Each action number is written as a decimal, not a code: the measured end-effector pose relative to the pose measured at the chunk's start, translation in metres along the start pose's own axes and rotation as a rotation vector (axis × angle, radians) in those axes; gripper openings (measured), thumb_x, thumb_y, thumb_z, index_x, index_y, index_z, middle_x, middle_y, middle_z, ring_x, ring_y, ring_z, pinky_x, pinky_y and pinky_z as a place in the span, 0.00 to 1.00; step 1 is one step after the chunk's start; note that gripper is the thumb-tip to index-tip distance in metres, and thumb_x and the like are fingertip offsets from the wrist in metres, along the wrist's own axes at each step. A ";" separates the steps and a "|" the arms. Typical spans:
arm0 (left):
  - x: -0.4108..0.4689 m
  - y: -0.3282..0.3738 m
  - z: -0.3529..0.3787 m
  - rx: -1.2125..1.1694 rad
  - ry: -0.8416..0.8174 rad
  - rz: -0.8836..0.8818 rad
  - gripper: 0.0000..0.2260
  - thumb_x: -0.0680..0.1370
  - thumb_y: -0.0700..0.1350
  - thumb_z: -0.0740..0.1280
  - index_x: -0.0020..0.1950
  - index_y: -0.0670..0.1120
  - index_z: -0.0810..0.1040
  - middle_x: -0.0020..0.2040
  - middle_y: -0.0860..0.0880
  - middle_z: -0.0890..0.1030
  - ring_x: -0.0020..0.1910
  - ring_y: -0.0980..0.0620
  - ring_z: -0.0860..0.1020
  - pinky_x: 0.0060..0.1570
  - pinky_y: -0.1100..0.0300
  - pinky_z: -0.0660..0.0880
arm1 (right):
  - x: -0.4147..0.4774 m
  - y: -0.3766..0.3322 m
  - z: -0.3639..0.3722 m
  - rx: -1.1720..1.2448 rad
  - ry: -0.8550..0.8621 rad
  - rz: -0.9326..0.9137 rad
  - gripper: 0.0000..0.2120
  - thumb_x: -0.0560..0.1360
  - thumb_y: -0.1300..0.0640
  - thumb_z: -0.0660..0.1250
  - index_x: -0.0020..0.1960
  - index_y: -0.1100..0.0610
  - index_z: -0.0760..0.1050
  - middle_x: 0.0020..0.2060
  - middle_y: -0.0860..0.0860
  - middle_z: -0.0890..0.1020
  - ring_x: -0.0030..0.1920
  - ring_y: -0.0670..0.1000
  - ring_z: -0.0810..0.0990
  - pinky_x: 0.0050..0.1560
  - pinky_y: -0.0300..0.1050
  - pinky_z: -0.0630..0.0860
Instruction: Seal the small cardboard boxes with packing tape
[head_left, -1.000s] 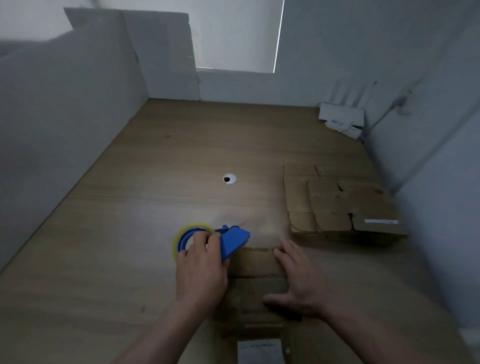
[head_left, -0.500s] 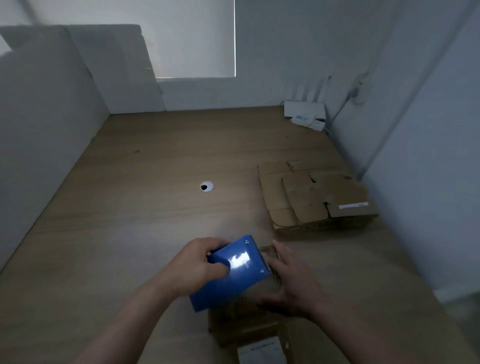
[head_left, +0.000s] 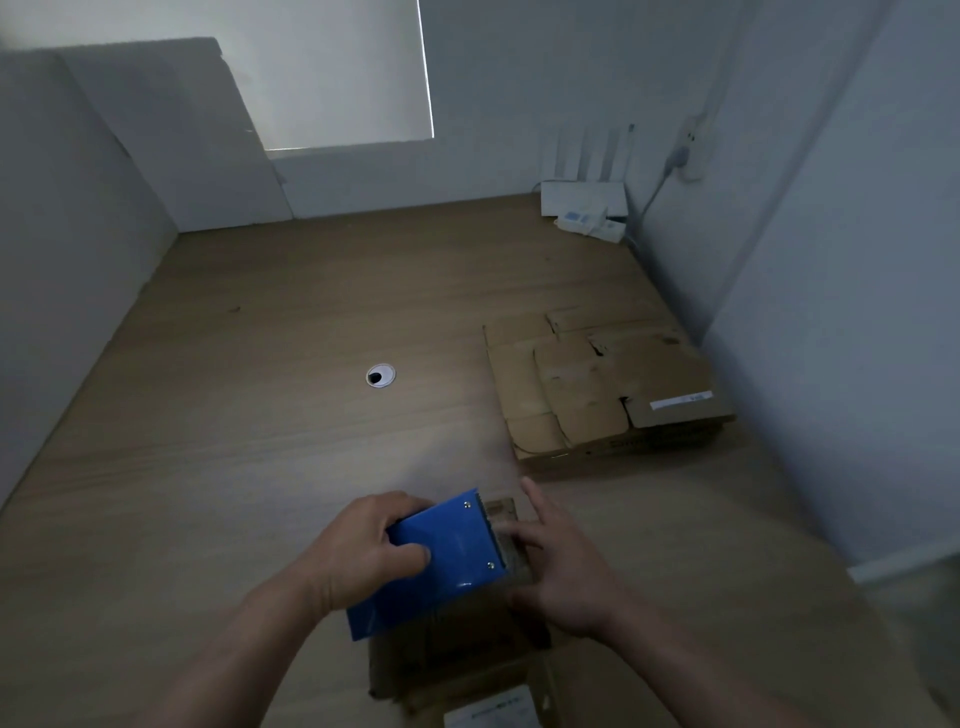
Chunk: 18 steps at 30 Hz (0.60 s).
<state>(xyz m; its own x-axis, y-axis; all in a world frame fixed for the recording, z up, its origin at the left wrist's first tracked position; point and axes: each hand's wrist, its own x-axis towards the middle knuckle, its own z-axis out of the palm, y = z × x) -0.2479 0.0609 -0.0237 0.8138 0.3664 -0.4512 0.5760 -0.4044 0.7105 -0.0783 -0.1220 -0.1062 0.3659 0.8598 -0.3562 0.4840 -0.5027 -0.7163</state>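
Observation:
My left hand (head_left: 363, 551) grips a blue tape dispenser (head_left: 441, 561), tilted over the far end of a small cardboard box (head_left: 457, 654) at the near edge of the wooden table (head_left: 260, 415). A strip of clear tape (head_left: 511, 535) runs from the dispenser's toothed edge. My right hand (head_left: 561, 566) rests on that tape at the box's far right corner, fingers spread and pressing down. The tape roll itself is hidden under the dispenser and my left hand. A white label (head_left: 493, 714) shows on the box's near part.
A stack of flattened cardboard boxes (head_left: 602, 389) lies at the right, near the wall. A cable hole (head_left: 380, 375) sits mid-table. A white router (head_left: 584, 200) stands in the back right corner. White partitions (head_left: 78, 208) close off the left and back.
The dispenser was lifted from lying flat and turned blade-side toward the box's far end. My right hand moved from flat on the box top onto the tape. The camera view shifted left.

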 end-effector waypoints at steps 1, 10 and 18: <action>0.000 0.001 0.001 0.011 -0.004 -0.005 0.28 0.63 0.62 0.63 0.60 0.54 0.78 0.52 0.55 0.80 0.48 0.54 0.79 0.51 0.56 0.77 | -0.002 0.000 -0.002 0.042 0.036 -0.016 0.31 0.70 0.48 0.76 0.71 0.41 0.71 0.78 0.35 0.49 0.77 0.43 0.46 0.78 0.55 0.54; 0.005 0.007 0.002 0.054 -0.018 -0.016 0.29 0.62 0.64 0.61 0.59 0.55 0.78 0.51 0.55 0.79 0.48 0.54 0.78 0.50 0.56 0.77 | -0.008 -0.018 -0.014 0.783 0.032 0.073 0.07 0.77 0.60 0.67 0.53 0.58 0.82 0.40 0.50 0.82 0.33 0.37 0.78 0.32 0.31 0.71; 0.007 0.006 0.001 0.072 -0.058 -0.029 0.21 0.66 0.59 0.64 0.58 0.59 0.77 0.51 0.55 0.78 0.49 0.54 0.78 0.51 0.56 0.77 | -0.006 -0.017 -0.009 0.734 -0.005 0.167 0.08 0.79 0.58 0.68 0.41 0.54 0.76 0.39 0.54 0.79 0.38 0.49 0.76 0.37 0.40 0.73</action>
<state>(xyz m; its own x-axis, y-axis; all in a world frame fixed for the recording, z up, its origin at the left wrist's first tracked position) -0.2384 0.0602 -0.0232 0.7985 0.3308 -0.5029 0.6018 -0.4540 0.6570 -0.0815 -0.1192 -0.0864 0.3837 0.7786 -0.4965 -0.2321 -0.4391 -0.8679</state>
